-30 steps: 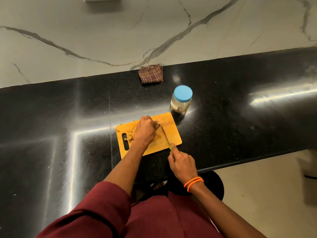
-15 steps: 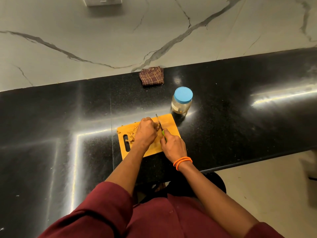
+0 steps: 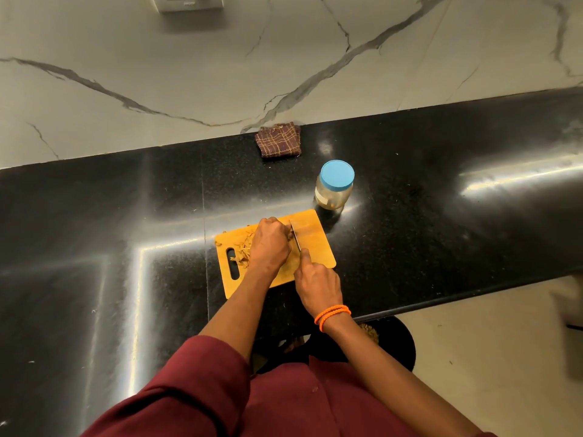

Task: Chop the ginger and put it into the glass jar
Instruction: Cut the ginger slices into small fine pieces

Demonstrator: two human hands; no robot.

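Left hand curled over ginger on board, pinning it. Right hand grips knife, blade just beside left fingers. Peelings left of hand, near handle slot. Jar, blue lid on, stands beyond board on counter.

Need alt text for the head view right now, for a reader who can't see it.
A person chops ginger on an orange cutting board: left hand steadies it, right hand grips a knife. A closed blue-lidded glass jar stands behind on the black counter.
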